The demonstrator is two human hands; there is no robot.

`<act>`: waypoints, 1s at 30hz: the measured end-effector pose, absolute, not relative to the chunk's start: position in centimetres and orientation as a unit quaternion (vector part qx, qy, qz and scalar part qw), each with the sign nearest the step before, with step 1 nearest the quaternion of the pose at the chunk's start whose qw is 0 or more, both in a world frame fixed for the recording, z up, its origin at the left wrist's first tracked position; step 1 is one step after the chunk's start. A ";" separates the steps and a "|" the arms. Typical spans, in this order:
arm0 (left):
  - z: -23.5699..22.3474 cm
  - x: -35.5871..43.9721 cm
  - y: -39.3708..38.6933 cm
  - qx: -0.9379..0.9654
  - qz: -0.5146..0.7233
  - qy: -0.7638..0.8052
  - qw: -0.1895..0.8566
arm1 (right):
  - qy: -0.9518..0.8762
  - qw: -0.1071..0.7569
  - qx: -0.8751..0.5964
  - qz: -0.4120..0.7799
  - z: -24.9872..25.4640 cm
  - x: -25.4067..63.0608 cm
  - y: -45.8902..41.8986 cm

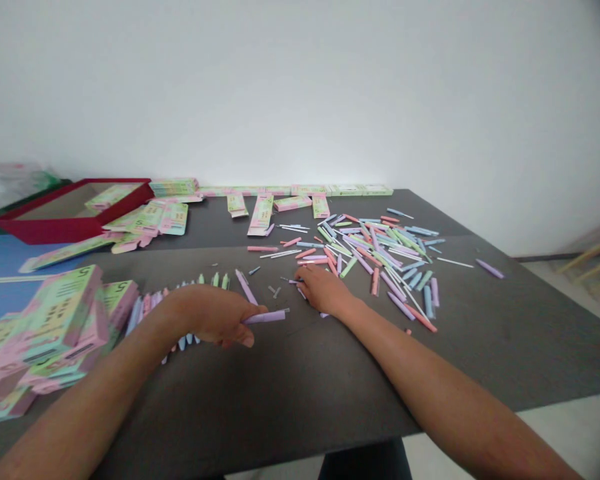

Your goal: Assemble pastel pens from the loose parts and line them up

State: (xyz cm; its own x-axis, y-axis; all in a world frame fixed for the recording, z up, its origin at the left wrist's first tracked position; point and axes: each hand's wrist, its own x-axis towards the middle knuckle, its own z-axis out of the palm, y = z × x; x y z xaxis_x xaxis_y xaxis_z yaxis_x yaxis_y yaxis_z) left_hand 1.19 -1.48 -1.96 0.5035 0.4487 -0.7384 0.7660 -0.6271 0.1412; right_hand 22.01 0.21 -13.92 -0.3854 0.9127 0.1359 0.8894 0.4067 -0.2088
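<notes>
My left hand (220, 313) is closed on a purple pen barrel (270, 317), whose clear-tipped end points right. Another purple barrel (246, 287) lies just beyond that hand. Below and behind it, a row of assembled-looking pens in several colours, with green tips (220, 281) showing, is partly covered by the hand. Over the table, my right hand (323, 288) has its fingers curled down at the left edge of a pile of pen parts (370, 250). Small purple pieces show beside its fingertips; what they grip is mostly hidden.
Stacked pastel boxes (55, 320) stand at the left, with flattened cartons (155, 219) and a red tray (75, 230) behind. More boxes (300, 191) line the wall. Small clear bits (276, 292) lie between my hands. A lone purple barrel (490, 269) rests near the right edge.
</notes>
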 end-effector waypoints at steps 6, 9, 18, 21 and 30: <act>-2.3 1.4 -1.7 0.832 -0.342 0.372 0.230 | -0.825 0.081 -0.555 0.067 -13.8 21.5 0.3; -2.3 1.6 -1.8 0.832 -0.346 0.372 0.223 | -0.825 0.077 -0.557 0.061 -13.6 21.5 0.2; -2.3 2.1 -2.2 0.838 -0.349 0.375 0.189 | -0.802 0.047 -0.593 0.057 -13.3 21.5 -0.5; -2.3 2.1 -2.2 0.839 -0.350 0.374 0.181 | -0.807 0.056 -0.582 0.083 -13.2 21.9 -0.5; -0.8 0.2 -1.3 0.842 -0.319 0.388 0.197 | -0.826 0.126 -0.528 0.152 -13.3 23.3 -0.5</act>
